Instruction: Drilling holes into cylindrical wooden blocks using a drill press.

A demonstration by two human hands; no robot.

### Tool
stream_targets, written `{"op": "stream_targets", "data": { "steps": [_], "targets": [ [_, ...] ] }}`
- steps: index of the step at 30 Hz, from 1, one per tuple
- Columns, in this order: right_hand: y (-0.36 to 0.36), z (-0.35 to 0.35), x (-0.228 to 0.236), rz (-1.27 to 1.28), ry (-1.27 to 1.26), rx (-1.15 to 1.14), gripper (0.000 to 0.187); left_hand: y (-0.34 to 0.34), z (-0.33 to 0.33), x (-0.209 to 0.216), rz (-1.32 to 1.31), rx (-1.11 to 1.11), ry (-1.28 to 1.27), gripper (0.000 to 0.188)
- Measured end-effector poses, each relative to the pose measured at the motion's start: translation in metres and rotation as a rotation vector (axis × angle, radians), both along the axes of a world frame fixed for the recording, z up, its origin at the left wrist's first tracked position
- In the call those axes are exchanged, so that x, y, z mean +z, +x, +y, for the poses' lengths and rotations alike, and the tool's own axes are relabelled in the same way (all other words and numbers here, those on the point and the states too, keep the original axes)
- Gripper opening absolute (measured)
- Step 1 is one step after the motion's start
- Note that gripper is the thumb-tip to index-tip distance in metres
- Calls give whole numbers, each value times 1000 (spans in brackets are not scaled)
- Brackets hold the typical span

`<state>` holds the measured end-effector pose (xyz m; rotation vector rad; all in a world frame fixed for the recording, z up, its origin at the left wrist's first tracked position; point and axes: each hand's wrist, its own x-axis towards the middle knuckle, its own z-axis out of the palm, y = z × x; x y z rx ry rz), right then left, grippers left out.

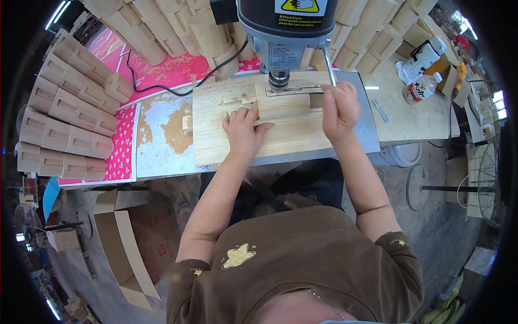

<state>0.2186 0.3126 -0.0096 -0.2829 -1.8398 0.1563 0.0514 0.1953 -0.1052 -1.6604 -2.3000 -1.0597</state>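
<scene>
In front of me stands a drill press (286, 46), its chuck (278, 81) over a pale wooden block (283, 107). The block lies on a wooden board (210, 146), beside a thin metal strip along its far side. My left hand (243, 132) rests on the board with fingers apart, its index finger and thumb against the block's left end and near corner. My right hand (341, 113) is closed round the drill press's metal feed lever (328, 65), to the right of the chuck. The drill tip is hard to make out.
Stacked slotted wooden blocks (70, 110) stand at the left, with more along the back. A black cable (162, 88) crosses the sawdust-strewn table. At the right are a plastic bottle (422, 89) and a small blade-like tool (380, 110). An open cardboard box (127, 248) sits on the floor.
</scene>
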Motion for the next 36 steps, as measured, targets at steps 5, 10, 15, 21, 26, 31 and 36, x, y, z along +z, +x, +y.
{"op": "stream_targets", "data": {
  "steps": [5,10,15,21,26,31,36],
  "targets": [
    [-6,11,101,-54,-141,-141,13,2,-8,5,-22,7,-18,59],
    [-45,82,154,-170,-273,-341,26,9,11,4,-157,-39,-15,57],
    [-38,71,114,-50,-455,88,21,-10,6,9,-382,-14,39,52],
    [35,47,-9,-793,-488,26,32,-27,-6,18,-532,-185,126,44],
    [70,14,-10,-735,-686,148,26,-81,-75,56,-432,-367,143,46],
    [92,-4,-14,-681,-780,131,24,-175,-126,141,-403,-71,52,40],
    [80,-11,-21,-568,-884,111,20,-311,-110,176,217,377,-180,40]
  ]
}}
